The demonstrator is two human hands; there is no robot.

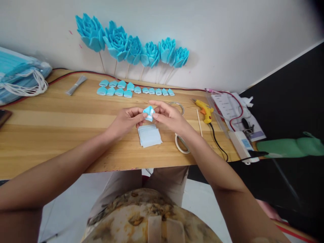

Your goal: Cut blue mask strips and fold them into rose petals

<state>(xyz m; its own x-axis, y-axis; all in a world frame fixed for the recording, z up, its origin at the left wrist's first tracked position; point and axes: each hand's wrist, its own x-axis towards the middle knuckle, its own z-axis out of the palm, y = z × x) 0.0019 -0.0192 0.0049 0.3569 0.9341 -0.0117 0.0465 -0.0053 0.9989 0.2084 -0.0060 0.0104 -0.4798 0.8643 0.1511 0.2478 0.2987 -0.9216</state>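
Note:
Between both hands is a folded light-blue petal piece [148, 110] with white strips showing on its face. My left hand [129, 118] pinches its left side between thumb and fingers. My right hand [169, 116] grips the right side, thumb in front and index finger stretched along the top. Just below them lies a stack of pale-blue fabric squares [150, 136]. Behind the hands, two rows of folded blue petals [118, 88] rest on the table. One roll of tape [181, 144] sits partly under my right forearm, and another ring of tape [178, 107] is behind my right hand.
Several blue flowers on sticks [134, 50] lean against the wall. At right are a yellow glue gun [205, 110], a thin stick [199, 122], papers [227, 108], a white power strip [243, 146] and a green bottle [288, 147]. Bagged blue masks [20, 76] lie at left.

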